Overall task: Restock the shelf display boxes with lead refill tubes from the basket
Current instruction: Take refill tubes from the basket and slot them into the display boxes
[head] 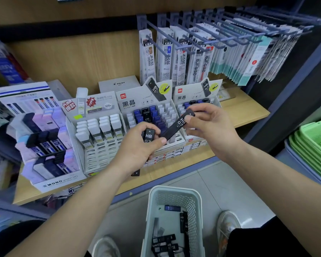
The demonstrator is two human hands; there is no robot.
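My left hand [144,145] grips a small bunch of black HB 0.7 lead tubes [149,136] in front of the shelf. My right hand [208,123] pinches the upper end of one black HB 0.7 tube [178,125] that slants down toward my left hand. Behind them stand two grey display boxes: the middle box [135,101] holds blue, black and white tubes, and the right box [193,91] is partly hidden by my right hand. On the floor below sits a pale basket [154,204] with several black tubes [165,243] and a blue one.
A white-tube display box [100,130] and a MONO pastel display [44,145] stand to the left. Refill packs hang on blue pegs [202,45] above. Stacked green baskets [315,141] sit at the right. My shoes [226,225] flank the floor basket.
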